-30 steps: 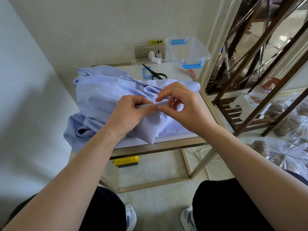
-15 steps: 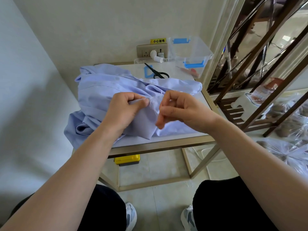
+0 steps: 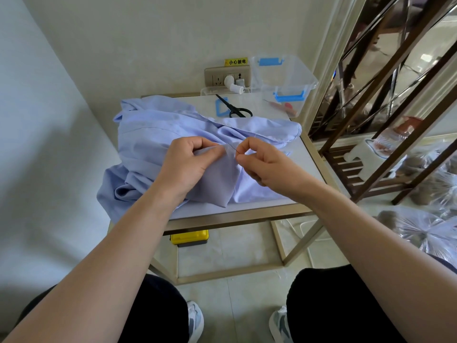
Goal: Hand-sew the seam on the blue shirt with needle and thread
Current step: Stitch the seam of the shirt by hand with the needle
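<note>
The blue shirt (image 3: 158, 134) is heaped on the table (image 3: 306, 154); its fold is pinched by the left hand (image 3: 188, 164). At three o'clock, the thread (image 3: 232, 147) is gripped by the right hand (image 3: 262, 162) — best drawn gently, fold held taut.

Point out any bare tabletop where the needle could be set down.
A bare strip runs along the near table edge, below the blue shirt. Another lies right of the shirt toward the table's right edge. The back is crowded: scissors, clear box. The shirt covers the rest.
</note>
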Tool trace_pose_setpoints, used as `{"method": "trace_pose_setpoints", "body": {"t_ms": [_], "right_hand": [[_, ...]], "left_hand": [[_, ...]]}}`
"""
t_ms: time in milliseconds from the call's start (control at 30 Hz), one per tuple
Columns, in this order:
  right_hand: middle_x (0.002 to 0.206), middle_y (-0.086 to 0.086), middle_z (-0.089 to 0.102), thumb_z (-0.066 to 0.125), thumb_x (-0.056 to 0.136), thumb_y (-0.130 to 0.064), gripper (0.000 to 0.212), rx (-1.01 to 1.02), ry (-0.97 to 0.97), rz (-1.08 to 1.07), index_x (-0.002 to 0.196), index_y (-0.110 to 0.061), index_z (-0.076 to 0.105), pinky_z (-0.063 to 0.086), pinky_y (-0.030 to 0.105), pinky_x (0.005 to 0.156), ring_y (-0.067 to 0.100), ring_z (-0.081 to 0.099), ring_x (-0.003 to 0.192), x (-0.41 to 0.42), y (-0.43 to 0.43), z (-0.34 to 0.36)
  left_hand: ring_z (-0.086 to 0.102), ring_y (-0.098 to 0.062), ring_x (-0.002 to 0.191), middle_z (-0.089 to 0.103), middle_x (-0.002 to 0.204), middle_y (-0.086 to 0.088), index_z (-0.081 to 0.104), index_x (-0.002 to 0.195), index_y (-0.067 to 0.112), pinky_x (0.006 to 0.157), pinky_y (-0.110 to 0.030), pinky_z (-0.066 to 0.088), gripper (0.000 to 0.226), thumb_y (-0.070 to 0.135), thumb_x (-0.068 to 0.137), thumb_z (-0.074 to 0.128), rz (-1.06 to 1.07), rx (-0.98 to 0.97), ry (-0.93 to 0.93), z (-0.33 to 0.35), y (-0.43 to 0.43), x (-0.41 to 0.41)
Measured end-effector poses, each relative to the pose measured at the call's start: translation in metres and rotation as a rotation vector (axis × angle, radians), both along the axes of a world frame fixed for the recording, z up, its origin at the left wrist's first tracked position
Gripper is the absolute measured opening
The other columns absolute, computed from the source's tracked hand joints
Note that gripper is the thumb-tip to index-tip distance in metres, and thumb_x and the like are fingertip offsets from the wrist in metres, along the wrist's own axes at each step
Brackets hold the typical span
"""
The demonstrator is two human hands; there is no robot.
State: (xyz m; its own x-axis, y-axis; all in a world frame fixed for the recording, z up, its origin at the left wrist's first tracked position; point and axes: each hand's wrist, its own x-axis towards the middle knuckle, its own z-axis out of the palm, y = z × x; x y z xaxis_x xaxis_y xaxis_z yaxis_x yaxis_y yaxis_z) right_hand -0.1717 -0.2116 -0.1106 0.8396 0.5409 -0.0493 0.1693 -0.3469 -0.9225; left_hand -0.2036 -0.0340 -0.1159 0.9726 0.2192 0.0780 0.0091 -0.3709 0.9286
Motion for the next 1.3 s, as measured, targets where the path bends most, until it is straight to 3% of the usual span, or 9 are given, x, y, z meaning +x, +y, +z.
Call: {"method": "trace_pose_setpoints", "body": {"t_ms": [167,333,467,733,967,1067,1133,1233,1300], "right_hand": [[0.043,-0.012,0.026,0.073,0.084,-0.014,0.019,0.046,-0.228,-0.149,0.075,-0.015,0.057,0.020,0.017,0.048,0.010,0.023,0.044,-0.002,0.008,-0.008],[0.040,-0.009,0.022,0.083,0.075,-0.029,0.025,-0.093,-0.308,-0.185,0.067,-0.017,0.063,0.021,0.020,0.046,0.011,0.027,0.043,-0.002,0.009,-0.012],[0.037,-0.009,0.026,0.077,0.081,-0.018,0.019,-0.092,-0.294,-0.186,0.068,-0.016,0.064,0.023,0.017,0.046,0.010,0.028,0.041,-0.002,0.011,-0.012],[0.048,-0.009,0.024,0.079,0.081,-0.019,0.015,-0.244,-0.045,0.350,0.075,-0.009,0.071,0.021,0.016,0.048,0.010,0.022,0.046,-0.006,-0.006,0.009],[0.049,-0.008,0.024,0.079,0.081,-0.020,0.013,-0.350,0.042,0.441,0.077,-0.011,0.071,0.020,0.017,0.048,0.010,0.022,0.046,-0.005,-0.017,0.015],[0.048,-0.012,0.030,0.073,0.086,-0.024,0.013,-0.311,-0.010,0.259,0.093,-0.014,0.069,0.023,0.017,0.049,0.007,0.027,0.046,-0.003,-0.015,0.016],[0.050,-0.015,0.039,0.057,0.095,-0.020,0.009,-0.229,0.033,0.108,0.101,-0.015,0.060,0.028,0.016,0.050,0.004,0.032,0.047,0.001,-0.014,0.018],[0.062,-0.005,0.038,0.035,0.099,-0.006,0.020,-0.059,0.142,0.044,0.094,-0.012,0.053,0.027,0.021,0.052,0.010,0.031,0.056,0.006,-0.016,0.022],[0.065,0.000,0.042,0.038,0.102,-0.004,0.018,-0.046,0.054,0.061,0.096,-0.008,0.054,0.033,0.022,0.054,0.011,0.035,0.057,0.007,-0.017,0.020]], "left_hand": [[0.059,-0.008,0.073,0.070,0.075,0.008,0.073,0.075,0.025,0.066,-0.022,0.045,0.013,0.025,0.088,0.070,-0.009,-0.047,0.027,0.000,0.000,0.000],[0.056,-0.005,0.069,0.066,0.068,0.012,0.071,0.071,0.025,0.062,-0.018,0.044,0.017,0.025,0.088,0.069,0.006,-0.050,0.027,0.000,0.001,0.001],[0.055,-0.004,0.069,0.066,0.069,0.010,0.071,0.073,0.023,0.060,-0.013,0.043,0.016,0.025,0.088,0.069,0.004,-0.047,0.022,-0.001,0.000,0.002],[0.054,0.006,0.072,0.068,0.073,0.012,0.073,0.077,0.022,0.063,-0.003,0.039,0.012,0.022,0.088,0.069,0.014,-0.042,-0.002,0.000,0.001,0.001],[0.054,0.006,0.071,0.066,0.073,0.010,0.072,0.076,0.023,0.062,-0.002,0.038,0.013,0.019,0.088,0.068,0.010,-0.027,-0.011,0.000,0.001,0.001],[0.055,0.003,0.073,0.067,0.072,0.013,0.072,0.074,0.026,0.062,-0.004,0.040,0.014,0.022,0.087,0.069,0.012,-0.024,-0.001,0.000,0.002,0.001],[0.057,0.000,0.074,0.069,0.074,0.012,0.073,0.076,0.026,0.062,-0.007,0.041,0.012,0.024,0.087,0.070,-0.009,-0.035,0.010,0.000,0.004,0.001],[0.058,0.003,0.069,0.069,0.073,0.014,0.073,0.076,0.027,0.061,-0.008,0.043,0.011,0.023,0.086,0.071,-0.023,-0.051,0.030,0.001,0.004,-0.001],[0.059,0.002,0.070,0.070,0.074,0.013,0.073,0.076,0.027,0.064,-0.011,0.045,0.011,0.023,0.085,0.072,-0.028,-0.040,0.039,0.001,0.004,-0.002]]}}
